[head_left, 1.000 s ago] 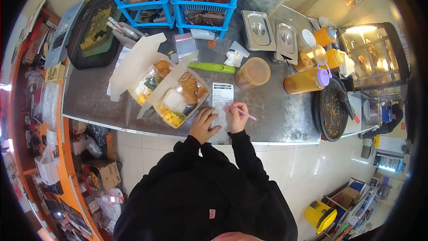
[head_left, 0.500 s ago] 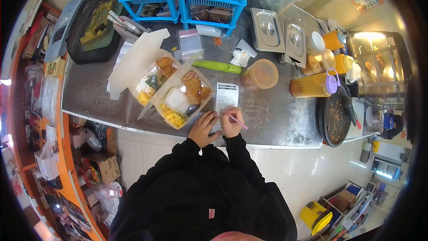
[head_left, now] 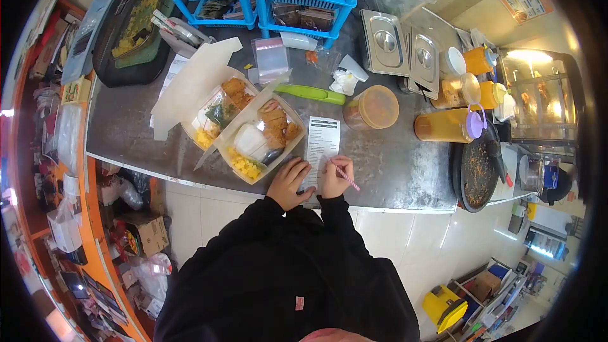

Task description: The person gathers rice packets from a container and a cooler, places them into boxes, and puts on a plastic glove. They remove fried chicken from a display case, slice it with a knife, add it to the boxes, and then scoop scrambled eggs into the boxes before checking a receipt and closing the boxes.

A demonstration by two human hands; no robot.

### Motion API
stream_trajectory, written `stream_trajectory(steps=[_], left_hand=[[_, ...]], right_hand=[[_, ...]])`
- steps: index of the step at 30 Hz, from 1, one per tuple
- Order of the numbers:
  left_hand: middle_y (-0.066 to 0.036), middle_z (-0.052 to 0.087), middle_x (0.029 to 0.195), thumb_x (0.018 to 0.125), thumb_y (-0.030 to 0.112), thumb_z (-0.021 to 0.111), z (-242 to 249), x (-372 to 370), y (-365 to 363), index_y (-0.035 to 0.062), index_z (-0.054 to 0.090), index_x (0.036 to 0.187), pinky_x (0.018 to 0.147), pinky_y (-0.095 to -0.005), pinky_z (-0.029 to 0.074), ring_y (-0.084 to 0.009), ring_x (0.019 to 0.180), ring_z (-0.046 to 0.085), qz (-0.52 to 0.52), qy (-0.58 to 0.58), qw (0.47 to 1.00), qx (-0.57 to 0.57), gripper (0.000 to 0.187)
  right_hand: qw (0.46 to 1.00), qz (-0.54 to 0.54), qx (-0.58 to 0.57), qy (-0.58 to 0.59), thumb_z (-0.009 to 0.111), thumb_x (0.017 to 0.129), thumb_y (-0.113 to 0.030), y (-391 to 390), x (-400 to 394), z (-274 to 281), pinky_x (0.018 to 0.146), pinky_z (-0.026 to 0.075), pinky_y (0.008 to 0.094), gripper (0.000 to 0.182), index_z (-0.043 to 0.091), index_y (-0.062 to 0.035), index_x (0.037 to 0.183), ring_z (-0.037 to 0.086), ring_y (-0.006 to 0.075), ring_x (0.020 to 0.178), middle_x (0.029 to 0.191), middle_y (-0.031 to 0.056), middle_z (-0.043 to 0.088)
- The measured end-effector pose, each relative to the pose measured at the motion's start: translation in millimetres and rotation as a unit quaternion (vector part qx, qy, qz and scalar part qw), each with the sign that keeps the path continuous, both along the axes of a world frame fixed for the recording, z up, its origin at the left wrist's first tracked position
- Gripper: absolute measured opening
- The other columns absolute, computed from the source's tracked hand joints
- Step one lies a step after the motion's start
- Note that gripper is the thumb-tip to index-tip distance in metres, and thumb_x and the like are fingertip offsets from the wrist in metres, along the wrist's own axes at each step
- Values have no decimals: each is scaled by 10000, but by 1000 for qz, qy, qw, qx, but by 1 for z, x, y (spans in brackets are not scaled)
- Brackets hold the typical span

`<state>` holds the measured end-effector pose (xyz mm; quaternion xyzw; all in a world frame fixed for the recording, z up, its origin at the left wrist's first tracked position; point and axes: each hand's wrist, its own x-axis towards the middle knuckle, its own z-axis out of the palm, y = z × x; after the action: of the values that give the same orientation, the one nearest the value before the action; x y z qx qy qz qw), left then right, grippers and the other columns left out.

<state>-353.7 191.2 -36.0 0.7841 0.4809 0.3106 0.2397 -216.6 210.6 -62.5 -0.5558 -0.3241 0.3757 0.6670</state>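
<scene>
A long printed paper slip (head_left: 323, 134) lies on the dark counter in front of me. My right hand (head_left: 334, 180) grips a pink striped pen (head_left: 347, 178) over the slip's lower right side. Flat against the slip's lower left edge, my left hand (head_left: 289, 183) rests with its fingers spread and holds nothing. Just beyond it stands an open meal box (head_left: 278, 155) with white rice, fried meat and yellow pieces. A second open meal box (head_left: 209, 111) of similar food sits behind it to the left, its lid raised.
Green tongs (head_left: 310, 94) and a lidded tub (head_left: 372, 107) lie beyond the slip. Blue basket racks (head_left: 301, 22) stand at the back. Lidded steel pans (head_left: 385, 41), an orange sauce bottle (head_left: 446, 125) and a round black pan (head_left: 476, 180) are on the right.
My right hand and the pen have shifted slightly to the right on the slip. My left hand stays in place. The view has moved a little.
</scene>
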Motion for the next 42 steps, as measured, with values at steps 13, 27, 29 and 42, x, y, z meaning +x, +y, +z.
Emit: stream_trajectory(steps=[13, 27, 29, 42], left_hand=[[-113, 510, 1145, 674, 230, 714, -2, -1, -4, -3, 562, 1111, 955, -405, 387, -299, 1174, 441, 13, 9, 1000, 8, 518], [-121, 511, 1147, 687, 224, 707, -1, -1, 0, -2, 550, 1095, 950, -421, 385, -307, 1166, 446, 11, -10, 1000, -5, 492], [-121, 511, 1147, 686, 224, 707, -1, -2, 0, -3, 552, 1093, 951, -421, 384, -307, 1166, 446, 6, -9, 1000, -3, 491], [-100, 517, 1110, 686, 222, 709, -7, -2, -4, 40, 590, 978, 947, -436, 390, -307, 1175, 431, 3, -5, 1000, -2, 364]], right_hand=[[979, 122, 30, -161, 623, 716, 61, -3, 2, -4, 629, 453, 253, 128, 532, -12, 769, 561, 148, 712, 824, 88, 572], [967, 152, 55, -198, 606, 733, 64, -1, 6, -1, 614, 435, 238, 114, 535, -9, 785, 542, 141, 712, 839, 91, 556], [955, 165, 69, -235, 600, 726, 71, 0, 5, 2, 610, 437, 246, 121, 531, -10, 784, 542, 158, 700, 835, 100, 555], [996, 55, 9, -67, 553, 743, 80, -14, 1, 0, 578, 422, 245, 108, 500, -9, 773, 520, 133, 674, 832, 97, 535]])
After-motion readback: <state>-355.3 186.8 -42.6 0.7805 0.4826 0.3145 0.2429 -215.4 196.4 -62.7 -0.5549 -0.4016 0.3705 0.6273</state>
